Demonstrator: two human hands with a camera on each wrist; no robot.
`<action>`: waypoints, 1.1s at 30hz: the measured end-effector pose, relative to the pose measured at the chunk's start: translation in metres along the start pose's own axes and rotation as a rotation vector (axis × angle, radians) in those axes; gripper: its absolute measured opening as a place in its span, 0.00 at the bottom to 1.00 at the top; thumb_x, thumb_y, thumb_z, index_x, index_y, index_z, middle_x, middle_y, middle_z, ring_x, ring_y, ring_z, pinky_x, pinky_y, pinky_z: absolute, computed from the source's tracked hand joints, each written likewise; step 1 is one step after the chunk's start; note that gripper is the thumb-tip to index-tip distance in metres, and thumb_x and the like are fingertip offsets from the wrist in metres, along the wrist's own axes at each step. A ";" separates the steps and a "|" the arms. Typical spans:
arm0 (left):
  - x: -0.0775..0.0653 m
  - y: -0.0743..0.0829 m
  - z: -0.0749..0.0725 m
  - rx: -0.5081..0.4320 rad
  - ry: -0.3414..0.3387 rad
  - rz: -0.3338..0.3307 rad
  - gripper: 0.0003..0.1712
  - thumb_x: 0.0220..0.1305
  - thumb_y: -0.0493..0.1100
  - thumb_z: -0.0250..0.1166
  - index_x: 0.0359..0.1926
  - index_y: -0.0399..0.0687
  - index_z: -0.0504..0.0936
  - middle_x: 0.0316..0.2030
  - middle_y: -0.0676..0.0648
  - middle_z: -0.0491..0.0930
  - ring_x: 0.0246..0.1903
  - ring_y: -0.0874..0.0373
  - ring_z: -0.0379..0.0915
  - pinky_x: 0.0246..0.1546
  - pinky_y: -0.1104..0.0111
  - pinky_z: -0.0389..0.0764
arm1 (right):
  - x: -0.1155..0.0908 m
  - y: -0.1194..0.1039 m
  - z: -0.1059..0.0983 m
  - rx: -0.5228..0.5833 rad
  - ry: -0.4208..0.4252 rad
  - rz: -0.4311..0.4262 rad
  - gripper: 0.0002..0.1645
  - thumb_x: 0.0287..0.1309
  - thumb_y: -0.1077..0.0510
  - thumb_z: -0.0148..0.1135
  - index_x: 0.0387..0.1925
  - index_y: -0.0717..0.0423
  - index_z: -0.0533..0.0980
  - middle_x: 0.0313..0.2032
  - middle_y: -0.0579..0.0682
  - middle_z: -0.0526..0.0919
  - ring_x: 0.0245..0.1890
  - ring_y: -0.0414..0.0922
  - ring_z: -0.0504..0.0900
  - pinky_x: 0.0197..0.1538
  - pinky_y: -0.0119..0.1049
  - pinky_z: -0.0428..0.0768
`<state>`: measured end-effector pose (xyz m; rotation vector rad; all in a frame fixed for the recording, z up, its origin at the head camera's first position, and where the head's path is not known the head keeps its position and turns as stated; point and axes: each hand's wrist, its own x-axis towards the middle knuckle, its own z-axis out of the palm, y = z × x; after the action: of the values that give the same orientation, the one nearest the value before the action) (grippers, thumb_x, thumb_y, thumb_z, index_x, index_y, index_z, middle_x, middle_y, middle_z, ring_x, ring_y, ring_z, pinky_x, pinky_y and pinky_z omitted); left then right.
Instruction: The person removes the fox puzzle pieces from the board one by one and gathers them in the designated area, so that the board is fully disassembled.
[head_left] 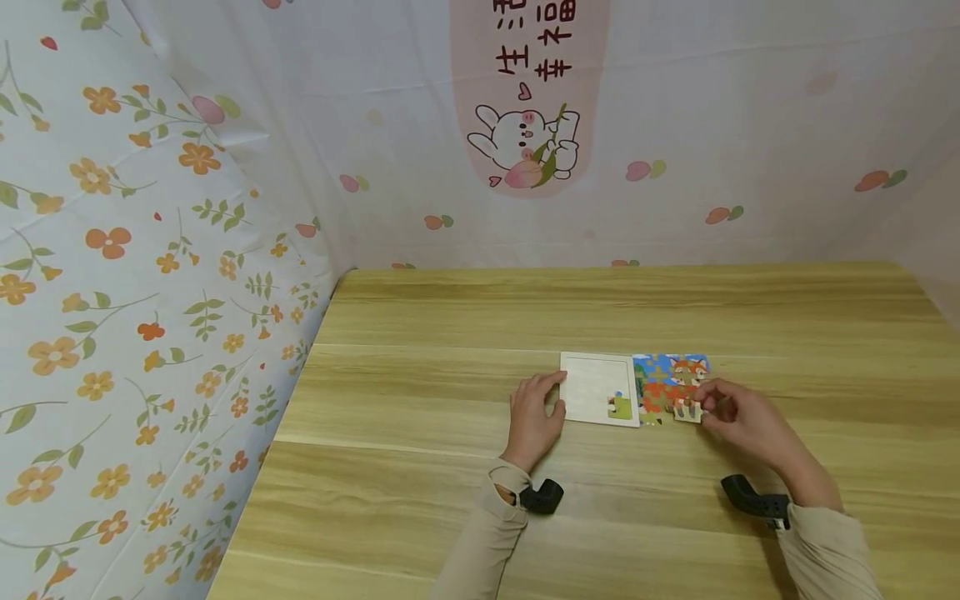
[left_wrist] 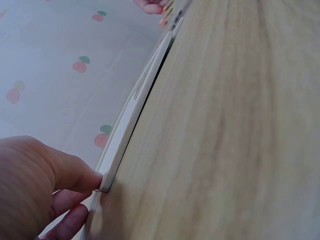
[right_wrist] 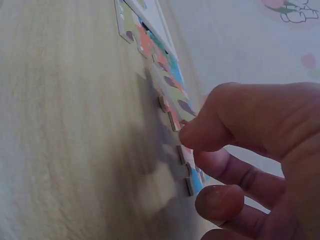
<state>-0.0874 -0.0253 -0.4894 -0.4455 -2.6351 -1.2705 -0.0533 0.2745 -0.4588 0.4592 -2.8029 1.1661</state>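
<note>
A white puzzle tray [head_left: 592, 385] lies flat on the table, with one green puzzle piece [head_left: 622, 408] in its lower right corner. Against the tray's left edge rests my left hand [head_left: 534, 421]; in the left wrist view its thumb [left_wrist: 82, 175] touches the tray's corner. Colourful puzzle pieces [head_left: 652, 371] with a fox picture lie joined beside the tray's right side. At their lower right, my right hand [head_left: 750, 423] pinches a fox-patterned puzzle piece [head_left: 687, 411] between thumb and finger. In the right wrist view those fingers largely hide this piece.
The wooden table [head_left: 420, 375] stretches to both sides of the puzzle. A white printed curtain [head_left: 360, 108] hangs behind it, and a floral cloth [head_left: 150, 275] hangs at the left. A black wrist mount [head_left: 543, 497] sits on my left wrist, another [head_left: 753, 502] on my right.
</note>
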 end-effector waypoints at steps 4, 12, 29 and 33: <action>0.000 0.000 0.000 0.001 -0.017 -0.020 0.23 0.54 0.32 0.63 0.53 0.47 0.79 0.45 0.50 0.79 0.45 0.54 0.69 0.42 0.62 0.62 | -0.002 0.001 0.002 0.007 -0.021 0.013 0.14 0.43 0.74 0.62 0.34 0.58 0.74 0.26 0.46 0.72 0.21 0.34 0.65 0.23 0.29 0.64; 0.000 0.000 0.000 -0.005 -0.042 -0.051 0.23 0.55 0.33 0.62 0.54 0.48 0.79 0.47 0.51 0.78 0.48 0.55 0.69 0.45 0.61 0.61 | -0.005 0.001 0.005 0.006 -0.055 0.065 0.13 0.45 0.72 0.62 0.35 0.60 0.74 0.26 0.46 0.70 0.23 0.34 0.64 0.24 0.30 0.63; -0.001 0.001 -0.001 -0.006 -0.014 -0.001 0.23 0.54 0.32 0.63 0.54 0.46 0.79 0.46 0.50 0.79 0.48 0.53 0.69 0.42 0.61 0.61 | 0.001 -0.001 0.005 -0.007 -0.119 0.130 0.10 0.47 0.70 0.61 0.35 0.60 0.74 0.26 0.46 0.69 0.23 0.35 0.63 0.25 0.31 0.62; 0.000 0.000 -0.001 -0.009 -0.016 -0.010 0.23 0.55 0.32 0.63 0.54 0.46 0.79 0.46 0.50 0.79 0.48 0.53 0.69 0.43 0.61 0.61 | 0.001 0.000 0.005 -0.001 -0.124 0.133 0.11 0.48 0.70 0.62 0.35 0.60 0.74 0.26 0.46 0.69 0.22 0.35 0.63 0.25 0.31 0.62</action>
<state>-0.0870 -0.0259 -0.4888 -0.4463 -2.6492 -1.2882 -0.0539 0.2706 -0.4625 0.3620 -2.9810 1.2004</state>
